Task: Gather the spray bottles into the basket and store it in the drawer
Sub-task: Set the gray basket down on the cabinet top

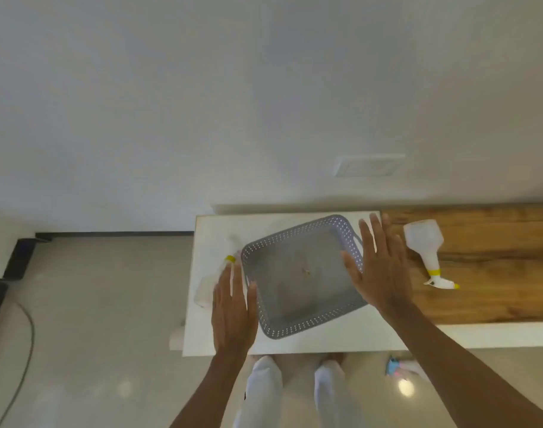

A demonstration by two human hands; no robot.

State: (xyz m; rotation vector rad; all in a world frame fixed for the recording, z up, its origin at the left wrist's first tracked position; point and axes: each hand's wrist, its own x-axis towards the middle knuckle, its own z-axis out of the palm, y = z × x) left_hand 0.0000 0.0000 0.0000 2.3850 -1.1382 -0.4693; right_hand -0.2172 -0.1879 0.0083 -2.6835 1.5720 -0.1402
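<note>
While a grey perforated basket [301, 273] sits empty and slightly askew on a white tabletop [295, 344], a person standing at the near edge holds both bare hands above it, palms down. The left hand [233, 307] hovers over the basket's left rim with its fingers straight and close together, gripping nothing. The right hand [379, 267] hangs over the basket's right rim with its fingers spread wide, also holding nothing; whether either hand touches the basket cannot be told from this angle.

One white spray bottle [427, 245] with a yellow collar lies on its side on the wooden counter [495, 291] that adjoins the white top, just to the right of the right hand, its nozzle pointing toward the near edge. A second bottle [216, 273], pale and hard to make out against the white surface, lies just left of the basket, partly hidden under the left hand's fingertips, a yellow collar marking its neck.

Neither bottle is in the basket. Below the tabletop the person's white trouser legs [264, 393] show above a glossy pale floor [94, 335], and a small blue and pink object [396, 367], too blurred to identify, lies on the floor to the right. A dark cable [26, 335] curves across the floor at far left beneath a plain white wall [202, 103].
</note>
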